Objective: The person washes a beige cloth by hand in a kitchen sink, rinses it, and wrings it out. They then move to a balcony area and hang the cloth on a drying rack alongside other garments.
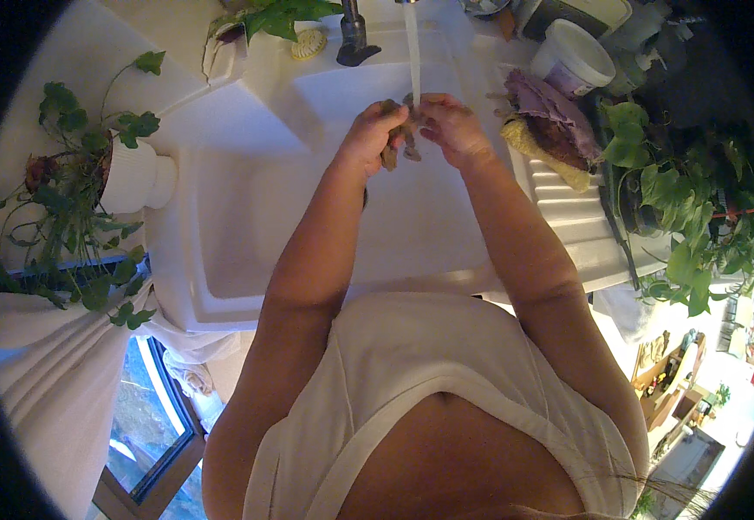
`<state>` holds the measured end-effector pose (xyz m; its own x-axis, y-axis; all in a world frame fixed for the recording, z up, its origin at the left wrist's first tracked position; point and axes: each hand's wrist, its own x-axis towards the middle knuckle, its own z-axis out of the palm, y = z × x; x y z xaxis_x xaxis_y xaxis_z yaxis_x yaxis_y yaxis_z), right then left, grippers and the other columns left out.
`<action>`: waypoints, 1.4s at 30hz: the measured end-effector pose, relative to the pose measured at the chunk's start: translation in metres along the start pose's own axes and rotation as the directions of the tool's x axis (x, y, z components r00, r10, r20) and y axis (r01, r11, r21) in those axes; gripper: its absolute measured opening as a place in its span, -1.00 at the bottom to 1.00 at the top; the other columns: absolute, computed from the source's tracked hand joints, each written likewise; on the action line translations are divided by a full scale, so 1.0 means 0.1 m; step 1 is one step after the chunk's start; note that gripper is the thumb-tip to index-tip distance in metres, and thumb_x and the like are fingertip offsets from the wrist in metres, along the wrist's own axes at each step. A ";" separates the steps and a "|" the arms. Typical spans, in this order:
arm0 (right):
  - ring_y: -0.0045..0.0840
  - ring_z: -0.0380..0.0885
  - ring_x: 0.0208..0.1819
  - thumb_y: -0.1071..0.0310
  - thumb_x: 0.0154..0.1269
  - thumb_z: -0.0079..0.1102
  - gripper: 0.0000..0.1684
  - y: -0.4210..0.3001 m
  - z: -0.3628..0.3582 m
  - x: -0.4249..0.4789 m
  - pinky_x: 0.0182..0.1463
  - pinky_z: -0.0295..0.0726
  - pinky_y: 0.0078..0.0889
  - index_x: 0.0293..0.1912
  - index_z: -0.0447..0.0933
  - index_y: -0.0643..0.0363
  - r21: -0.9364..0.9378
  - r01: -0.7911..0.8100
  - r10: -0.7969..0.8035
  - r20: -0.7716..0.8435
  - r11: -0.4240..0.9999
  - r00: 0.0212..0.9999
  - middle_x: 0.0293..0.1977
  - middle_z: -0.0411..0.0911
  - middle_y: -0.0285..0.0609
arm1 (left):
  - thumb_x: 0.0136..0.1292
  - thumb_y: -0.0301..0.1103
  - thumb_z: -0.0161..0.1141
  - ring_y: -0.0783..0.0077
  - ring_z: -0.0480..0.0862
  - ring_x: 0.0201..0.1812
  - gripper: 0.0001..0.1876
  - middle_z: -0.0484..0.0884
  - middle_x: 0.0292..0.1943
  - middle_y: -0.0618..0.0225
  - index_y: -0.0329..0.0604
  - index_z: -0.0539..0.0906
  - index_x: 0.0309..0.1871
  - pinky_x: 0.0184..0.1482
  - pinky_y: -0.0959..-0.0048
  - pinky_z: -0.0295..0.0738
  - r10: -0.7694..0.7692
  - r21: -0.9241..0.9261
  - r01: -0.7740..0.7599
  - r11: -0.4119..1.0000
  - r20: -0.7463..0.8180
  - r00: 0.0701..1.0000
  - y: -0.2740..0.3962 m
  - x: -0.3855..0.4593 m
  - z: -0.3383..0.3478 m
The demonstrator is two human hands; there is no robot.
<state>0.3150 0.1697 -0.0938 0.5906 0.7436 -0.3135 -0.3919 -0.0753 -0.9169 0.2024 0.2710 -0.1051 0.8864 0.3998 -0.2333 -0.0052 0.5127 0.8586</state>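
Over the basin of a white sink [240, 221], my left hand [374, 133] is closed on a brownish, limp-looking item [390, 156], perhaps a wet cloth; its exact kind is unclear. My right hand [448, 127] is close beside it, fingers bent, at the running water [414, 58]. Part of the brownish stuff hangs between the two hands, and whether the right fingers grip it cannot be told. A dark faucet handle [355, 42] stands behind the basin, left of the stream.
Left stands a potted ivy [133, 172]. A yellowish soap bar or sponge [309, 44] lies on the back rim. On the right are a purple cloth [549, 107], a yellow cloth [546, 156], a white plastic tub [575, 58], a ribbed drainboard [565, 214] and a trailing plant [669, 188].
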 end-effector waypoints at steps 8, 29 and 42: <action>-0.51 0.43 -0.35 0.18 0.19 0.06 -0.80 -0.23 -0.29 0.05 -0.21 0.42 -0.34 -0.24 0.44 0.04 0.380 0.011 -0.029 0.043 0.925 0.999 -0.36 0.48 -0.31 | 0.21 -0.16 0.10 0.68 0.28 -0.64 -0.76 0.46 -0.54 0.42 -0.14 0.45 -0.34 -0.59 0.64 0.15 -0.036 0.107 0.041 0.993 -0.043 0.998 -0.06 -0.12 -0.08; -0.56 0.46 -0.31 0.29 0.22 0.04 -0.82 -0.43 0.01 -0.25 -0.20 0.45 -0.49 -0.20 0.40 0.13 0.487 0.070 -0.205 0.230 0.871 0.951 -0.37 0.47 -0.29 | 0.14 -0.19 0.18 0.59 0.43 -0.54 -0.76 0.45 -0.55 0.47 -0.18 0.53 -0.44 -0.50 0.55 0.37 0.025 0.201 0.070 0.977 -0.436 0.900 -0.25 -0.21 -0.50; -0.63 0.34 -0.65 0.43 0.15 0.03 -0.84 -0.20 0.07 -0.17 -0.64 0.23 -0.57 -0.22 0.42 0.18 0.093 0.005 -0.016 0.119 0.996 0.993 -0.45 0.47 -0.24 | 0.26 -0.27 0.04 0.64 0.43 -0.47 -0.81 0.49 -0.53 0.48 -0.19 0.54 -0.22 -0.41 0.59 0.35 0.367 0.589 -0.243 0.771 -0.100 0.925 0.25 -0.29 0.10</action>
<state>0.3083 0.1632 -0.0691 0.5087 0.8185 -0.2671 -0.4526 -0.0097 -0.8917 0.1811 0.2649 -0.0722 0.7715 0.6339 0.0542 0.0533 -0.1493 0.9873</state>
